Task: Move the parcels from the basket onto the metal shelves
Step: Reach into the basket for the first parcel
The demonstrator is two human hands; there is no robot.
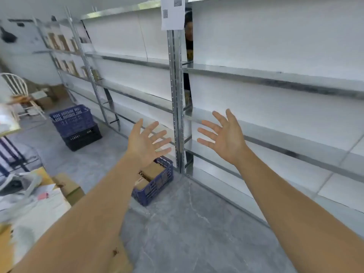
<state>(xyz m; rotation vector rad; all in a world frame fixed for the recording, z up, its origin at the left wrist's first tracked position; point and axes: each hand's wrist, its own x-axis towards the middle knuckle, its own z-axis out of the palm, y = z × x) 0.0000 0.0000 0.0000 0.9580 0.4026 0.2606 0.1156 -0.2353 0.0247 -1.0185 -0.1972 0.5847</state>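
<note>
A blue plastic basket (157, 186) stands on the floor at the foot of the metal shelves (275, 75), partly hidden by my left forearm. Brown cardboard parcels (152, 172) lie inside it. My left hand (144, 143) is raised above the basket, palm showing, fingers spread and holding nothing. My right hand (224, 137) is held up at the same height in front of the shelf upright (175, 99), fingers spread, also holding nothing. The shelf boards straight ahead and to the right are bare.
Two stacked crates (75, 126), blue over black, stand on the floor to the left. Farther shelves at the back left carry brown parcels (65, 44). A white chair (19, 93) and a cluttered table with boxes (67, 187) are at left. A person (188, 32) shows behind the shelves.
</note>
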